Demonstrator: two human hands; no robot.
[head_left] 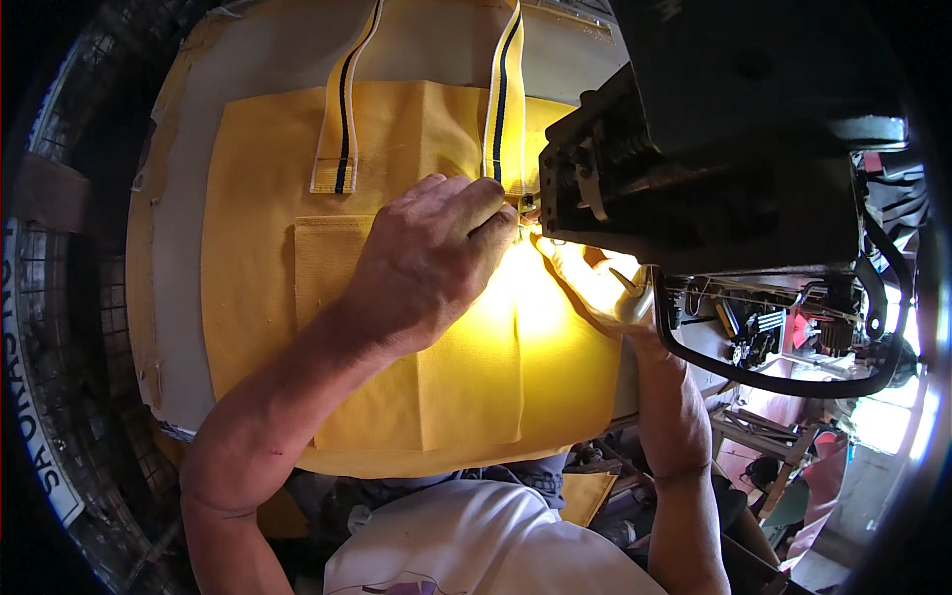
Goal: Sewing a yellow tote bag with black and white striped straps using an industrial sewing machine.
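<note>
A yellow fabric piece (pixel 248 188) with a stitched pocket panel (pixel 357 397) lies beneath a dark sewing machine (pixel 694 198). Two yellow straps (pixel 337 129) with dark stripes extend upward across it. My left hand (pixel 436 258) rests left of the needle area, fingers curled with thumb and forefinger together beside a strap end; what they hold is hidden. Under the machine head, my right hand (pixel 595 283) touches the brightly lit fabric with a finger stretched toward the presser foot (pixel 528 206); its other fingers are partly hidden.
The pale grey worktable (pixel 178 248) has worn edges. A curved black bar (pixel 764 387) and metal mechanism hang at the machine's right. A metal grille (pixel 69 347) stands at far left; a wooden frame (pixel 754 446) and clutter sit lower right.
</note>
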